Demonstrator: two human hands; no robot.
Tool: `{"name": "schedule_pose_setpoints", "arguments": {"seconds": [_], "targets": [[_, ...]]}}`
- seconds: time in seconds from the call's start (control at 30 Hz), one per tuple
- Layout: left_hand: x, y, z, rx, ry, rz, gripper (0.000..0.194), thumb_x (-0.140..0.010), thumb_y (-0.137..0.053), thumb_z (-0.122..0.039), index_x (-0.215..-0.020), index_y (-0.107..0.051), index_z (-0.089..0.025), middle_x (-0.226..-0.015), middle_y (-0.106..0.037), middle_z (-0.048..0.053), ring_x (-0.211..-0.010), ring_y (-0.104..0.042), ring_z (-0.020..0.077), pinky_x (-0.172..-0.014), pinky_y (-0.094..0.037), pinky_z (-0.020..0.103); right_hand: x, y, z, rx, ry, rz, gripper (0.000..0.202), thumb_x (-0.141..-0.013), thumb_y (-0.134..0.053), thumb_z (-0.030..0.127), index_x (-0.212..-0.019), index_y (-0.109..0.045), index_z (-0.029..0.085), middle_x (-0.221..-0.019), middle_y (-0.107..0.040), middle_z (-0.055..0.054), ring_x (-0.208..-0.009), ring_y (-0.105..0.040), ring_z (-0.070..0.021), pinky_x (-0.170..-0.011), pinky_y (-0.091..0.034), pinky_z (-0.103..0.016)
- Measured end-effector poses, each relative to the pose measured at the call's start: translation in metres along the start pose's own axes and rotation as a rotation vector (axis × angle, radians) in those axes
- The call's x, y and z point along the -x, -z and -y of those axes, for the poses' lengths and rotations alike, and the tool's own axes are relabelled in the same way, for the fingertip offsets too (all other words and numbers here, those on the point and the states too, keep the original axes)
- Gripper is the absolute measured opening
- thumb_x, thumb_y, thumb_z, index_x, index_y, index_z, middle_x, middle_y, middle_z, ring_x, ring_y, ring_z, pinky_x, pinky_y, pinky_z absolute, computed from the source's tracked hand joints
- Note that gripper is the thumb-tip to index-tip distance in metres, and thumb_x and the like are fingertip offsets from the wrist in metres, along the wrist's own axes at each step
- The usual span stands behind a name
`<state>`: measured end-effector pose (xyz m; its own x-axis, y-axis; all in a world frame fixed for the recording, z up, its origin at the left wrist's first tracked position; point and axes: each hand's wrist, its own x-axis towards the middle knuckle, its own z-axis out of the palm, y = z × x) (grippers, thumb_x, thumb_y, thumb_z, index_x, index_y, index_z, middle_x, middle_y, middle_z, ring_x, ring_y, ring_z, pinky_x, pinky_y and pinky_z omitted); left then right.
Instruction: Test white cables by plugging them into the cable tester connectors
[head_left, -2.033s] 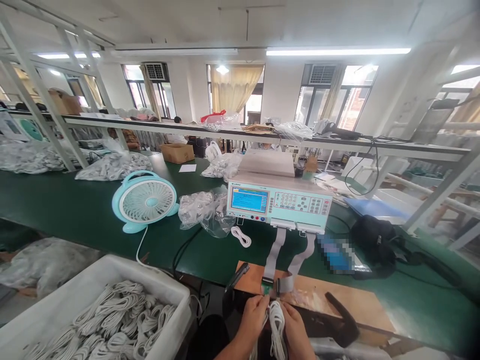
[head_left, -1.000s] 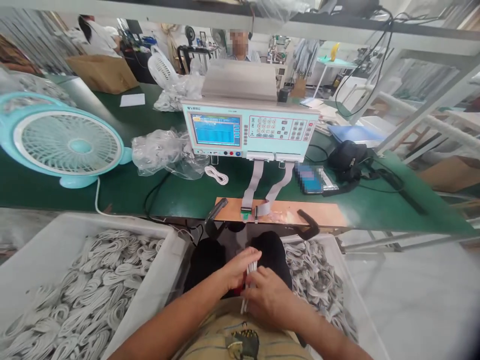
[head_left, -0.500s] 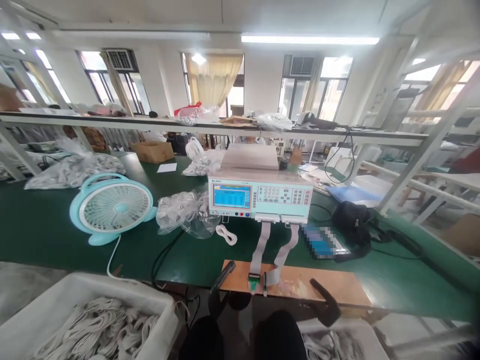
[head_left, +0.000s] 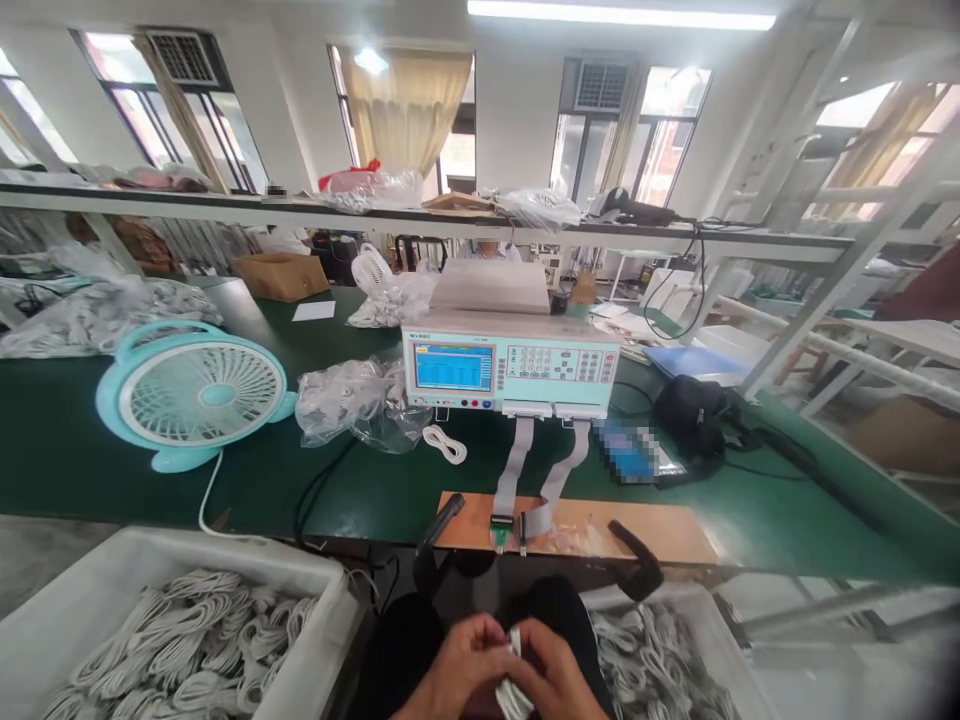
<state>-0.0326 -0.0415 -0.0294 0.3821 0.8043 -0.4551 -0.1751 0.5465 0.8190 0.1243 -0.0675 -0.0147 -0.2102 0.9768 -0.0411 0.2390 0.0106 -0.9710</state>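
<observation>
At the bottom of the view my left hand and my right hand meet over my lap, both closed on a coiled white cable. Just ahead lies a wooden board carrying two small connectors. Grey ribbon cables run from them up to a pale green tester with a blue screen.
A white bin of coiled white cables stands at my left, another bin at my right. On the green table are a turquoise fan, bagged cables, a loose cable coil and a black bag.
Two seconds ago my hands held the cable up at the board's connectors. They dropped to my lap, left the view as my head lifted, and now show again holding the cable.
</observation>
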Motion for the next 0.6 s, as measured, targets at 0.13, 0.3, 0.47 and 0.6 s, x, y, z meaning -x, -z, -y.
{"name": "schedule_pose_setpoints", "arguments": {"seconds": [0.13,0.3,0.47,0.6], "targets": [[-0.007,-0.005,-0.027,-0.111,-0.195,-0.048,0.032,-0.063,-0.076,-0.041,-0.068,-0.059,-0.014,-0.058,-0.056,-0.002,-0.054,-0.048,0.0107,-0.055,-0.037,0.023,-0.019,0.008,0.015,-0.094,0.087,-0.05,0.028,-0.086,-0.055,0.043,-0.096,-0.064,0.019,-0.084,-0.059,-0.003,-0.074,-0.052,-0.0171,-0.067,-0.042,-0.027],[-0.015,-0.013,-0.047,-0.274,-0.375,-0.089,0.027,-0.075,-0.066,-0.04,-0.067,-0.059,-0.015,-0.06,-0.057,-0.001,-0.057,-0.05,0.0124,-0.058,-0.041,0.023,-0.042,0.014,0.014,-0.307,0.007,-0.091,0.029,-0.082,-0.06,0.044,-0.089,-0.067,0.017,-0.064,-0.054,0.001,-0.057,-0.045,-0.0131,-0.056,-0.036,-0.025],[-0.021,-0.019,-0.042,-0.283,-0.37,-0.159,0.026,-0.075,-0.064,-0.04,-0.067,-0.059,-0.016,-0.058,-0.055,-0.003,-0.052,-0.049,0.012,-0.052,-0.04,0.023,-0.054,0.012,0.011,-0.389,-0.062,-0.278,0.038,-0.073,-0.067,0.052,-0.064,-0.062,0.015,-0.051,-0.043,0.004,-0.049,-0.034,-0.0101,-0.048,-0.025,-0.025],[-0.023,-0.018,-0.042,-0.3,-0.35,-0.149,0.027,-0.076,-0.062,-0.042,-0.068,-0.058,-0.017,-0.058,-0.053,-0.002,-0.053,-0.047,0.0124,-0.052,-0.039,0.023,-0.058,0.011,0.011,-0.434,-0.085,-0.315,0.038,-0.07,-0.07,0.052,-0.062,-0.06,0.016,-0.05,-0.044,0.005,-0.049,-0.033,-0.0097,-0.048,-0.025,-0.025]]}}
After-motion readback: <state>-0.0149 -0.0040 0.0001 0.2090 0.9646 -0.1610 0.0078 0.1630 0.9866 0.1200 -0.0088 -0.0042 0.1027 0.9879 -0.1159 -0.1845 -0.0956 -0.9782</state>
